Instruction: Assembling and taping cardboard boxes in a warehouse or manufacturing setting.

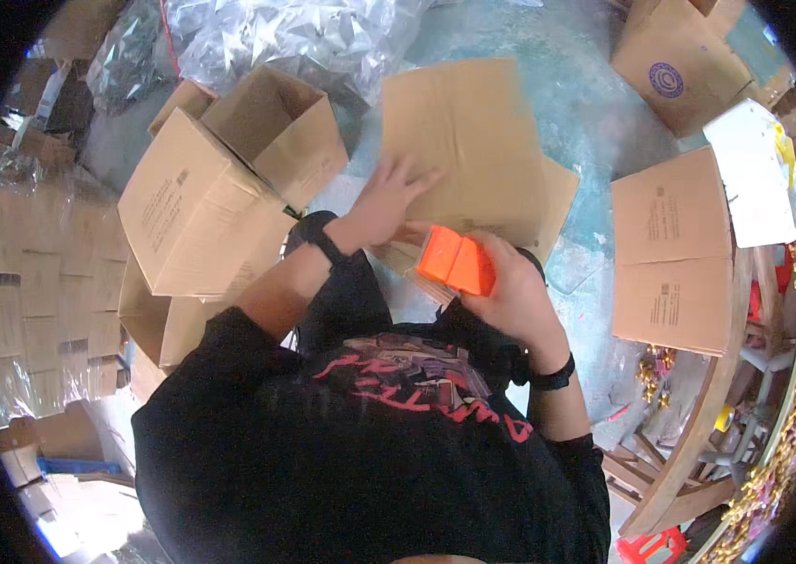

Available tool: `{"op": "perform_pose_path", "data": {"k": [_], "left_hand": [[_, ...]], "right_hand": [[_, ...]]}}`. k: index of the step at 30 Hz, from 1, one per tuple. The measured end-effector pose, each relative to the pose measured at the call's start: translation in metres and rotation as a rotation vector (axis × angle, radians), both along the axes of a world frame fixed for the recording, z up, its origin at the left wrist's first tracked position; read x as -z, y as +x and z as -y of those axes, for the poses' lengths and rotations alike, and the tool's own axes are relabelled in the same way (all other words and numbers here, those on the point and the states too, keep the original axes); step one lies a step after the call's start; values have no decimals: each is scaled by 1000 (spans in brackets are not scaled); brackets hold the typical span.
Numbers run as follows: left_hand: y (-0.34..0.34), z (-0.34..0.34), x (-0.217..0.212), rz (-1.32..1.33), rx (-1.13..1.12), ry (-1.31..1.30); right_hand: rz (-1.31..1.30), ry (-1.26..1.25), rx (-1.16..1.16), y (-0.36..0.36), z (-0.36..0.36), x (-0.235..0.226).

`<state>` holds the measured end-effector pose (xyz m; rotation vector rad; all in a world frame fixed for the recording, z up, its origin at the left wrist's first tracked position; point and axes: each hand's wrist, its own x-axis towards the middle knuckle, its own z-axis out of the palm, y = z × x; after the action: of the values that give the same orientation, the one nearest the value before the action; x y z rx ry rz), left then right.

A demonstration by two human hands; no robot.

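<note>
A seated person in a black T-shirt (370,470) with a pink and white print bends over cardboard, a dark band on each wrist. The right hand (522,299) grips a bright orange, blocky object with angled faces (455,260), held close in front of the body, above the near edge of a large, flat brown cardboard sheet (459,132). The left hand (385,202), blurred, is open with fingers spread, over the left edge of that sheet; whether it presses on the cardboard, I cannot tell.

The sheet reaches away across a worn blue-green floor (578,122). Just left of the person, open brown cardboard boxes (193,211) lean together. Farther left stand stacked brown cartons under clear plastic wrap (46,310). At the far side sit clear plastic bags of shiny silver stars (285,38). To the right, a printed brown carton (671,249) stands near a white panel (757,174), with gold and pink tinsel (788,432) along the right rim.
</note>
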<state>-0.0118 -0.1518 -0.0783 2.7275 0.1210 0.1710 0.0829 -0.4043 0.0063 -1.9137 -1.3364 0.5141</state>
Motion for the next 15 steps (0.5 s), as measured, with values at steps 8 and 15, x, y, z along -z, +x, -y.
{"op": "perform_pose_path", "data": {"k": [8, 15], "left_hand": [[42, -104, -4, -37, 355, 152], [2, -58, -50, -124, 47, -250]], "right_hand": [[-264, -84, 154, 1, 8, -20], [39, 141, 92, -1, 15, -8]]}}
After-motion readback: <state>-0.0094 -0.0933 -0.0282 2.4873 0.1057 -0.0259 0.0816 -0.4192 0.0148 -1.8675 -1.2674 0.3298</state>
